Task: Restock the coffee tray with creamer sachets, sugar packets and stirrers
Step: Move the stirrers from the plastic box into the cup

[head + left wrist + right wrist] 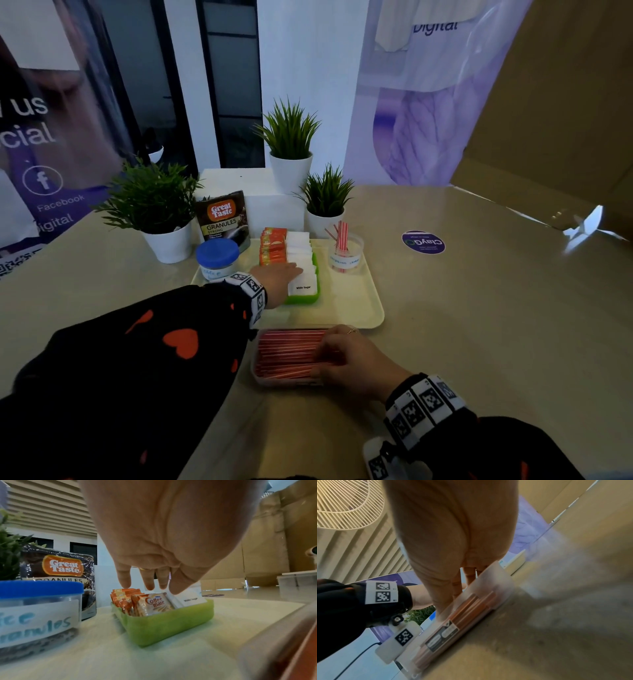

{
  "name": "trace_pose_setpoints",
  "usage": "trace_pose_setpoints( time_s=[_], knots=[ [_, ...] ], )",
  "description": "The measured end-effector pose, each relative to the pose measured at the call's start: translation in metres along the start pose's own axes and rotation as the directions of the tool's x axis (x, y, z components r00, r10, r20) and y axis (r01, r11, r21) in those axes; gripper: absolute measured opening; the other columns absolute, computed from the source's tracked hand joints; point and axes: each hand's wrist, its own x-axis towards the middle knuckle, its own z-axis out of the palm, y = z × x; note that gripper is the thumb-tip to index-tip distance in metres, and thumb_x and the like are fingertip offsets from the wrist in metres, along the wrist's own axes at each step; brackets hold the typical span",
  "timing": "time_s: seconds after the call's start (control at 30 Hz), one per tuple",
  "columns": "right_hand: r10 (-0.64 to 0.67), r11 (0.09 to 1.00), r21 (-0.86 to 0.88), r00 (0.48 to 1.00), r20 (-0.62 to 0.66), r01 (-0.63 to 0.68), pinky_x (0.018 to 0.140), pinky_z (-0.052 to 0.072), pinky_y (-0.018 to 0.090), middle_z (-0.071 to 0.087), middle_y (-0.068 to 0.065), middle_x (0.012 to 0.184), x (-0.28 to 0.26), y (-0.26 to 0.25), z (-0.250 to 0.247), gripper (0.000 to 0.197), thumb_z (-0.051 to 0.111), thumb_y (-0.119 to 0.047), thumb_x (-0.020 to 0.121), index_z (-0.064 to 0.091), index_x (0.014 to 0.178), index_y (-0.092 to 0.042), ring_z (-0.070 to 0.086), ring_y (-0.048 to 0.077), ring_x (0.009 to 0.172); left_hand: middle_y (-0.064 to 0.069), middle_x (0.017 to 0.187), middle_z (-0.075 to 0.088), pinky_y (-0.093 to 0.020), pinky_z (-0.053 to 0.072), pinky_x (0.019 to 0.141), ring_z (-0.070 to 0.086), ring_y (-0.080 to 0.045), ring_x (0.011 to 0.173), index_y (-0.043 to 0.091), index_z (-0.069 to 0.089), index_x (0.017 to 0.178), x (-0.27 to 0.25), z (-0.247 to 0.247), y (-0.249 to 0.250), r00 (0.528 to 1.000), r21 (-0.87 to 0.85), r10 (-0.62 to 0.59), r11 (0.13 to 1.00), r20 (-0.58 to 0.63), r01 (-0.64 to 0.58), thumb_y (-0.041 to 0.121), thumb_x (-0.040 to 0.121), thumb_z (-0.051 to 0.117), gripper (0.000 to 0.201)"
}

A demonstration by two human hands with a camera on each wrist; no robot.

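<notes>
A pale tray (346,301) holds a green box (301,299) with orange creamer sachets (272,245) on its left and white sugar packets (299,246) on its right. My left hand (279,275) lies over the front of both rows. Its straight fingers (150,584) touch the sachet tops (154,604), and its thumb rests against a sugar packet (190,599). A clear cup of red stirrers (345,255) stands at the tray's right. In front of the tray, my right hand (318,359) curls into the right end of a clear box of red stirrers (284,356), its fingers (456,585) and thumb closed on stirrers.
A blue-lidded coffee granules jar (217,257) stands on the tray's left corner, with a Great Taste pouch (224,219) behind it. Three potted plants (289,137) ring the back. A round sticker (423,242) lies on the table, and cardboard (548,137) rises at the right.
</notes>
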Motion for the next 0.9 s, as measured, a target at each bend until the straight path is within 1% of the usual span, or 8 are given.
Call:
trace_pose_setpoints(
  time_s=[0.1,0.23,0.3,0.37,0.47,0.73,0.83,0.9],
  knots=[
    [-0.011,1.0,0.001,1.0,-0.016,0.011,0.102,0.042,0.021,0.05,-0.017,0.113,0.0,0.002,0.003,0.024,0.08,-0.038,0.082,0.07,0.102,-0.029,0.046,0.004,0.113,0.006,0.166,0.017,-0.042,0.028,0.117,0.024,-0.018,0.15,0.029,0.024,0.157,0.01,0.006,-0.007,1.0,0.1,-0.004,0.995,0.002,0.004,0.024,0.101,0.048,0.061],
    [-0.011,1.0,0.025,0.999,-0.042,0.012,0.098,0.039,0.016,0.05,-0.017,0.113,0.0,0.004,0.005,0.024,0.081,-0.034,0.081,0.07,0.102,-0.029,0.047,0.002,0.111,0.0,0.147,0.051,-0.036,0.044,0.105,0.052,-0.022,0.131,0.023,0.05,0.142,0.015,0.009,-0.012,0.996,0.025,0.008,1.0,-0.09,-0.005,0.015,0.097,0.055,0.046],
    [-0.01,0.999,0.037,0.999,-0.048,0.012,0.097,0.04,0.016,0.05,-0.018,0.112,0.001,0.004,0.006,0.022,0.081,-0.034,0.081,0.07,0.099,-0.032,0.048,0.0,0.11,-0.004,0.135,0.059,-0.033,0.048,0.096,0.059,-0.024,0.12,0.02,0.055,0.135,0.018,0.009,-0.013,0.994,-0.016,-0.025,1.0,-0.105,0.023,0.014,0.096,0.056,0.04],
    [-0.014,0.999,0.037,0.999,-0.051,0.016,0.097,0.041,0.016,0.051,-0.018,0.112,0.001,0.005,0.007,0.021,0.081,-0.035,0.08,0.069,0.097,-0.035,0.048,0.0,0.11,-0.005,0.131,0.061,-0.032,0.048,0.09,0.06,-0.025,0.115,0.019,0.055,0.133,0.02,0.009,-0.016,0.994,-0.049,-0.058,0.997,-0.098,0.054,0.021,0.098,0.054,0.035],
    [-0.014,0.998,0.067,0.998,-0.063,0.018,0.095,0.039,0.011,0.052,-0.018,0.113,0.001,0.007,0.008,0.021,0.082,-0.033,0.08,0.07,0.097,-0.033,0.048,-0.001,0.11,-0.005,0.129,0.063,-0.033,0.049,0.091,0.06,-0.024,0.113,0.021,0.056,0.132,0.023,0.014,-0.022,0.989,-0.087,-0.095,0.993,-0.113,0.086,0.031,0.101,0.051,0.033],
    [-0.001,0.995,0.098,0.997,-0.072,0.008,0.094,0.043,0.015,0.053,-0.018,0.113,0.002,0.009,0.011,0.019,0.082,-0.033,0.079,0.072,0.095,-0.03,0.052,-0.003,0.107,-0.004,0.124,0.065,-0.035,0.051,0.089,0.062,-0.024,0.109,0.023,0.058,0.128,0.021,0.02,-0.022,0.98,-0.114,-0.112,0.989,-0.166,0.094,0.032,0.101,0.051,0.029],
    [0.008,0.993,0.114,0.997,-0.083,0.001,0.096,0.045,0.017,0.054,-0.016,0.113,0.002,0.01,0.012,0.019,0.082,-0.031,0.078,0.07,0.092,-0.031,0.053,-0.002,0.106,0.001,0.129,0.058,-0.035,0.049,0.087,0.059,-0.022,0.11,0.023,0.056,0.127,0.012,0.019,-0.022,0.956,-0.2,-0.115,0.978,-0.271,0.061,0.031,0.096,0.057,0.032],
    [0.003,0.993,0.116,0.996,-0.093,0.008,0.095,0.044,0.015,0.055,-0.015,0.111,0.002,0.009,0.011,0.016,0.082,-0.027,0.079,0.07,0.09,-0.029,0.053,-0.001,0.107,0.003,0.125,0.056,-0.033,0.048,0.086,0.057,-0.019,0.108,0.024,0.06,0.12,0.001,0.015,-0.019,0.923,-0.246,-0.103,0.969,-0.37,0.009,0.032,0.093,0.062,0.028]
  ],
)
